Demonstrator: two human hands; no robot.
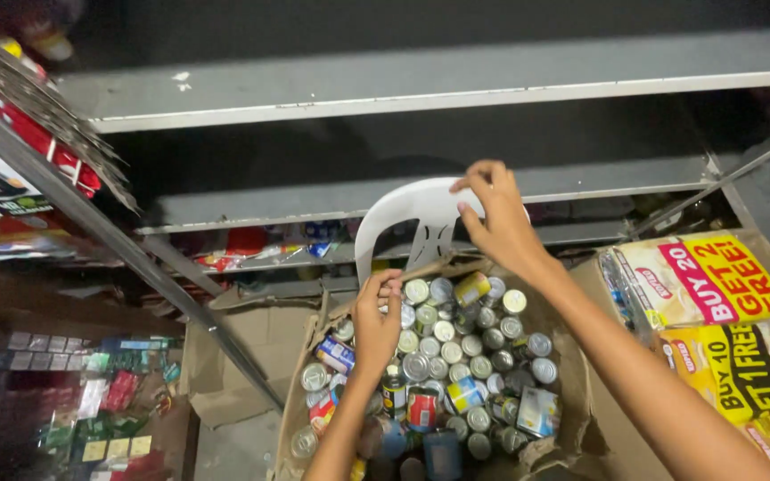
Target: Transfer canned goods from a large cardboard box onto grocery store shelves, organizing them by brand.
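Note:
My right hand grips the curved top edge of a white plastic chair back behind a cardboard box. Several small tins with silver lids and coloured labels fill the box. My left hand hangs over the left side of the tins with its fingers curled together near the box's far flap. Whether it holds anything I cannot tell.
Grey metal shelves run across the top, with a slanted metal upright at the left. Yellow and red packets sit at the right. An open cardboard box and small coloured packets lie lower left.

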